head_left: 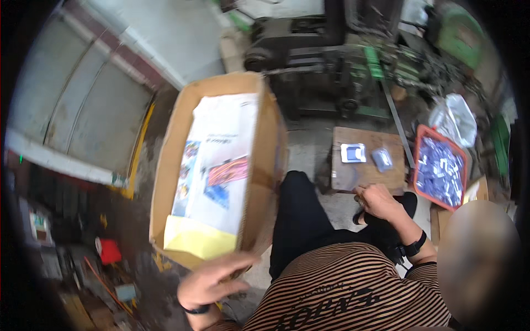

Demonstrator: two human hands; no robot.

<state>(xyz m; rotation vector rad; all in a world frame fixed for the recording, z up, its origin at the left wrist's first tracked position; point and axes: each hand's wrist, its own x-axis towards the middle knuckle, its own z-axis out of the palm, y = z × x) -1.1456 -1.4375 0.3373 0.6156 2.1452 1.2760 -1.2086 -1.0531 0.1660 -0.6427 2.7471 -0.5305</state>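
My left hand (215, 280) is at the near end of a tall cardboard box (262, 182), fingers stretched out and thumb apart. I cannot tell whether it touches the box. Inside the box lie a white printed sheet or bag (223, 129) with coloured pictures and a pale yellow sheet (199, 237). My right hand (380, 202) is closed by my knee, at the near edge of a wooden board (353, 179); what its fingers hold, if anything, is hidden. On the board lie a small clear-and-blue packet (353, 153) and a small blue-grey packet (381, 159).
Right of the board stands a red-orange basket (418, 165) full of small blue packets, with a clear plastic bag (461, 118) behind it. A dark machine (309, 60) with a green-handled lever (373, 60) fills the far side. At left are a red object (109, 251) and metal doors (99, 91).
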